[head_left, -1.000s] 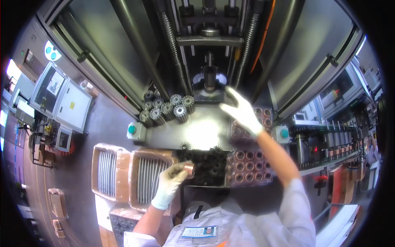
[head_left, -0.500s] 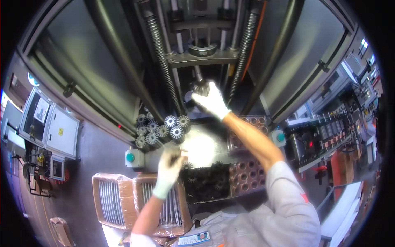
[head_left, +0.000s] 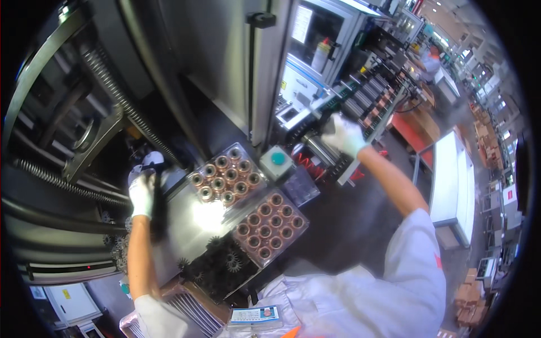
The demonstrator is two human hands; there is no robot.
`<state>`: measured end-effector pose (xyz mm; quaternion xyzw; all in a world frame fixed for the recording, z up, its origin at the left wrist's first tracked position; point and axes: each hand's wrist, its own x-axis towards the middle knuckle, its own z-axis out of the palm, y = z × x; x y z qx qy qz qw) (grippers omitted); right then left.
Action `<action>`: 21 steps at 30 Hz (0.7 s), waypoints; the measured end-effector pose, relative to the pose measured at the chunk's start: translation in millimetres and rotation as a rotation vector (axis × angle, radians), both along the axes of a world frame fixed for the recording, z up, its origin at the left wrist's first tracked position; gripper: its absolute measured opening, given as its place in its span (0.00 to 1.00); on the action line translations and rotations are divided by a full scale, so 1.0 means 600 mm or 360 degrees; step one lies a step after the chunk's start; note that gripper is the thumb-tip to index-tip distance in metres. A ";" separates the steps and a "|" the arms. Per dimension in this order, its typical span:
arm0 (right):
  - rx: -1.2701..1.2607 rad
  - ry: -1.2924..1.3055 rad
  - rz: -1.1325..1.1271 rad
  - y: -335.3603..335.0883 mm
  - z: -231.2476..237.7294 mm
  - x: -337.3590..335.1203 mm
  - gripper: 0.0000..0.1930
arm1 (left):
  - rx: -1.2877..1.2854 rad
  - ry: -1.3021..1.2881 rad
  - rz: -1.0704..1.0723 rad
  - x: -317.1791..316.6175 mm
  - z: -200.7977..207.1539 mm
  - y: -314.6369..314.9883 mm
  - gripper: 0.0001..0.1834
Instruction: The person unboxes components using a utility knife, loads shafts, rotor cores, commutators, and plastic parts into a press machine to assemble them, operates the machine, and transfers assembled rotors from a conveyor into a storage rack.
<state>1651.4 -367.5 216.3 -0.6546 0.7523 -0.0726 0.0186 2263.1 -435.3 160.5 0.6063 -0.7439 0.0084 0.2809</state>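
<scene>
My left hand [head_left: 141, 194], in a white glove, reaches into the press [head_left: 93, 135] on the left. Its fingers are curled by a round, shiny fixture part [head_left: 153, 159]; what they hold is hidden. My right hand [head_left: 345, 136], also gloved, is over a rail [head_left: 338, 172] lined with metal cylinders, at the right. Its fingers are closed round a dark rotor core [head_left: 327, 122], mostly covered by the glove. Toothed metal cores [head_left: 120, 248] stand beside my left forearm, partly hidden by it.
Two clear trays of copper-coloured rings [head_left: 230, 179] [head_left: 270, 226] lie on the metal table [head_left: 186, 217]. Nearer me is a black tray [head_left: 211, 270] with toothed discs. A green button box [head_left: 276, 160] sits by the press frame. A carton of metal shafts [head_left: 189, 310] stands lower left.
My view has swung right. My right hand has left the press with the rotor core and moved to the rail. My left hand has gone from over the table into the press.
</scene>
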 end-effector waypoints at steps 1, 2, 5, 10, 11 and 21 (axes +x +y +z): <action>0.0037 0.0051 -0.0093 -0.024 -0.007 -0.044 0.34 | 0.0043 0.0129 -0.0009 0.000 -0.002 -0.005 0.08; 0.0077 0.0099 -0.0177 -0.047 -0.013 -0.075 0.36 | 0.0090 0.0255 -0.0007 0.008 -0.006 -0.013 0.08; 0.0384 0.0158 -0.0284 -0.099 -0.008 -0.102 0.42 | 0.0269 0.0324 0.0157 0.027 -0.014 -0.026 0.12; 0.0558 0.0029 -0.0298 -0.118 -0.050 -0.153 0.43 | 0.0167 -0.0331 0.0260 -0.038 0.002 0.011 0.20; 0.0621 -0.0122 -0.0316 -0.115 -0.046 -0.152 0.45 | 0.0202 -0.0494 0.0291 -0.055 0.009 0.025 0.24; -0.0551 -0.0543 0.0639 -0.012 0.002 0.074 0.26 | -0.0113 -0.0518 0.0017 0.001 -0.030 0.037 0.20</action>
